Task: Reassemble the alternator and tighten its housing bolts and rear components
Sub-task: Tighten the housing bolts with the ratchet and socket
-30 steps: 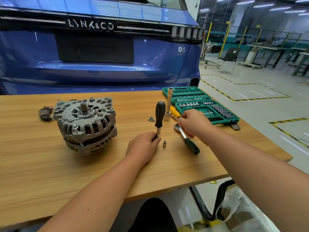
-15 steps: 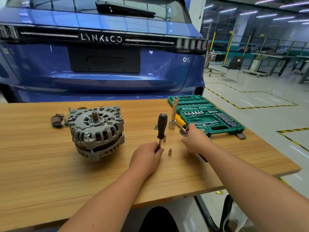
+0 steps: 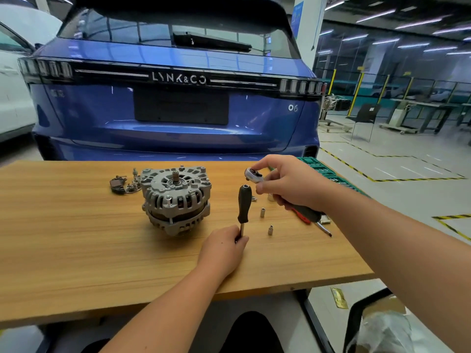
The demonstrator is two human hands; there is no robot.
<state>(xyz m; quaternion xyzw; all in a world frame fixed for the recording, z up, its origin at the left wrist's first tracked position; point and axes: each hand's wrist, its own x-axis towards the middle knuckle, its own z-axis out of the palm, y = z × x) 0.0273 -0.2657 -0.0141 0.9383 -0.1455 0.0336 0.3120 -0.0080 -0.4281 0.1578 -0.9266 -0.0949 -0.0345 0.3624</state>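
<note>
The grey alternator (image 3: 176, 200) lies tilted on the wooden table (image 3: 76, 245), shaft end up. My left hand (image 3: 224, 250) grips the metal shaft of a black-handled driver (image 3: 244, 203), which stands upright with its handle on top. My right hand (image 3: 290, 184) holds a ratchet wrench (image 3: 254, 175) in the air above the table, head to the left, fingers pinching near the head. Two small sockets (image 3: 262, 213) (image 3: 270, 229) stand between my hands.
Loose rear parts and screws (image 3: 122, 184) lie left of the alternator. A green socket case (image 3: 328, 174) sits at the table's right, partly behind my right hand. A red-handled screwdriver (image 3: 313, 221) lies under my right forearm. A blue car (image 3: 178, 103) stands behind the table.
My right hand has lifted the ratchet wrench off the table and raised it toward the alternator side. The left hand keeps holding the upright driver. The camera has tilted up.
</note>
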